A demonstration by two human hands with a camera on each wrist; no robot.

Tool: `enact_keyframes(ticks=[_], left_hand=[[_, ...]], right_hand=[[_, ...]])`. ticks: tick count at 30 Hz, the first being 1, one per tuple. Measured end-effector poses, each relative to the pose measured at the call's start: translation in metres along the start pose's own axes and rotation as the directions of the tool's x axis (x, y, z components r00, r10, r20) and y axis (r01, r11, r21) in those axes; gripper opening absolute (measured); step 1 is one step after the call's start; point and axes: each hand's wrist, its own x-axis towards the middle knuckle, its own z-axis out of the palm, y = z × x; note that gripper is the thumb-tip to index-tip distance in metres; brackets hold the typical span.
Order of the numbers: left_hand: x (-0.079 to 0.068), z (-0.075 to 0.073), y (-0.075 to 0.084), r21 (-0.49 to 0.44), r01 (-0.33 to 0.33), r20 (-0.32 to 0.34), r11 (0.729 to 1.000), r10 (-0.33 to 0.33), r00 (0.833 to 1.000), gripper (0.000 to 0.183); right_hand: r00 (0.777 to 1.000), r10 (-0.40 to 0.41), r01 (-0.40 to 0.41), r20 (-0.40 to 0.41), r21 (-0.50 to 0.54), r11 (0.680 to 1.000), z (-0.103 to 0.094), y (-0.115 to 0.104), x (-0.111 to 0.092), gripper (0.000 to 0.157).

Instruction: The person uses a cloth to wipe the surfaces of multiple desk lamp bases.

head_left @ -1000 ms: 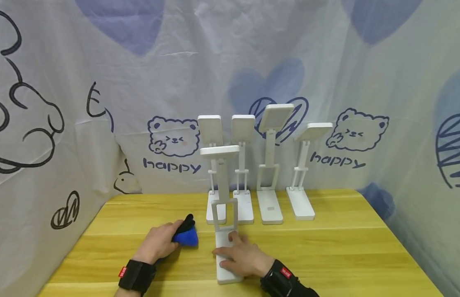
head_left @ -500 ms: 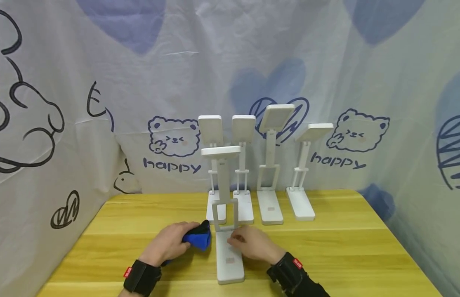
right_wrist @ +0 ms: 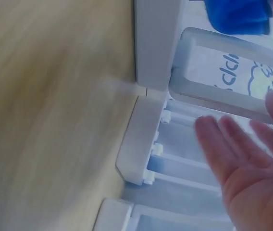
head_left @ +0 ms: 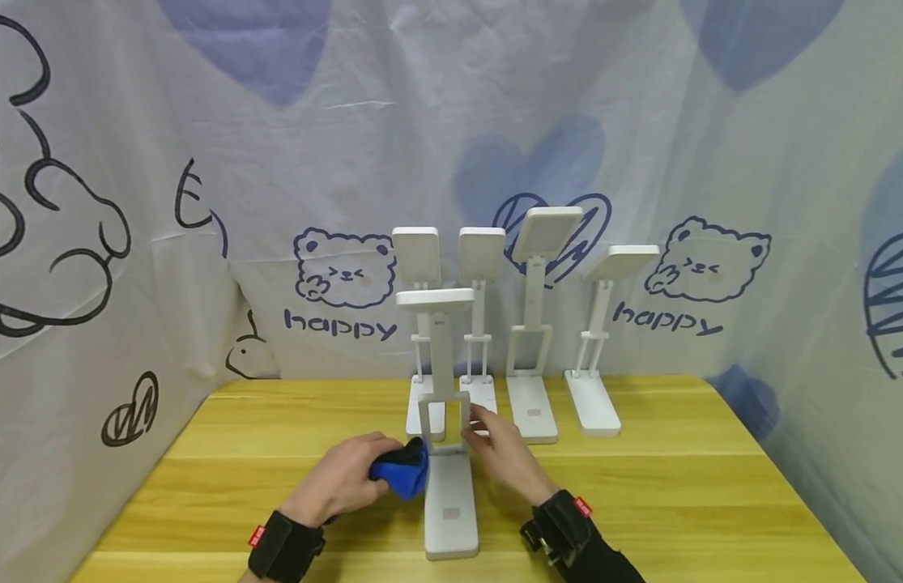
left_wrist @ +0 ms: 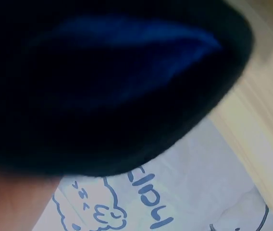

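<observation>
A white folding desk lamp (head_left: 451, 518) stands at the front middle of the table, its flat head above a U-shaped bracket. My left hand (head_left: 345, 479) grips a folded blue and black cloth (head_left: 406, 476) against the left side of the lamp, by the bracket's foot. In the left wrist view the dark cloth (left_wrist: 127, 120) covers most of the picture. On the other side, my right hand (head_left: 511, 460) is at the bracket with loosely bent fingers; the right wrist view shows its thumb at the bracket (right_wrist: 218, 102) and its fingers apart from it.
Several similar white lamps stand in a row behind, such as the tall one (head_left: 533, 409) and the rightmost one (head_left: 593, 403). A printed cloth backdrop (head_left: 349, 162) hangs behind the wooden table (head_left: 677, 486).
My right hand has left the lamp's base and moved up to the bracket. My left hand has brought the cloth rightward to the lamp. The lamp stays in place.
</observation>
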Motion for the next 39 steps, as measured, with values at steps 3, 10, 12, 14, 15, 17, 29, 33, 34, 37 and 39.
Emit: enact_keyframes(ticks=[3, 10, 12, 14, 15, 17, 29, 33, 34, 37, 39], left_hand=[[0.0, 0.002, 0.003, 0.018, -0.02, -0.01, 1.0, 0.02, 1.0, 0.05], [0.007, 0.021, 0.01, 0.106, -0.112, -0.035, 0.988, 0.117, 0.993, 0.051], [0.008, 0.026, 0.011, 0.146, -0.126, -0.063, 0.981, 0.136, 0.989, 0.05], [0.01, 0.029, 0.012, 0.183, -0.129, -0.098, 0.975, 0.149, 0.984, 0.05], [0.01, 0.03, 0.013, 0.194, -0.128, -0.11, 0.973, 0.151, 0.982, 0.05], [0.011, 0.032, 0.014, 0.204, -0.126, -0.126, 0.971, 0.153, 0.98, 0.051], [0.015, 0.038, 0.025, 0.277, -0.134, -0.063, 0.952, 0.157, 0.986, 0.047], [0.016, 0.04, 0.028, 0.312, -0.145, -0.061, 0.939, 0.173, 0.983, 0.048], [0.016, 0.041, 0.028, 0.319, -0.15, -0.063, 0.936, 0.178, 0.982, 0.048], [0.017, 0.042, 0.031, 0.337, -0.161, -0.065, 0.928, 0.194, 0.979, 0.049], [0.019, 0.043, 0.032, 0.346, -0.169, -0.063, 0.923, 0.203, 0.977, 0.048]], right_hand=[[0.999, -0.03, 0.03, -0.033, 0.029, 0.999, 0.002, 0.001, 0.002, 0.028], [0.999, -0.045, 0.045, -0.026, 0.023, 0.999, 0.004, -0.001, 0.005, 0.019], [0.999, -0.042, 0.043, -0.019, 0.021, 0.999, 0.004, -0.001, 0.005, 0.017], [0.999, -0.047, 0.047, -0.016, 0.005, 0.999, 0.004, -0.001, 0.006, 0.015], [0.999, -0.048, 0.048, -0.013, 0.0, 0.999, 0.003, -0.001, 0.006, 0.015], [0.998, -0.054, 0.054, -0.006, -0.012, 0.998, 0.002, -0.001, 0.006, 0.014], [0.998, -0.068, 0.068, 0.017, -0.031, 0.997, -0.003, -0.001, 0.008, 0.012], [0.998, -0.05, 0.051, 0.041, -0.029, 0.998, -0.003, -0.002, 0.009, 0.011], [0.998, -0.05, 0.051, 0.048, -0.029, 0.998, -0.003, -0.002, 0.01, 0.011], [0.997, -0.056, 0.058, 0.061, -0.036, 0.998, -0.004, -0.003, 0.01, 0.012], [0.996, -0.058, 0.061, 0.064, -0.039, 0.997, -0.004, -0.003, 0.01, 0.013]])
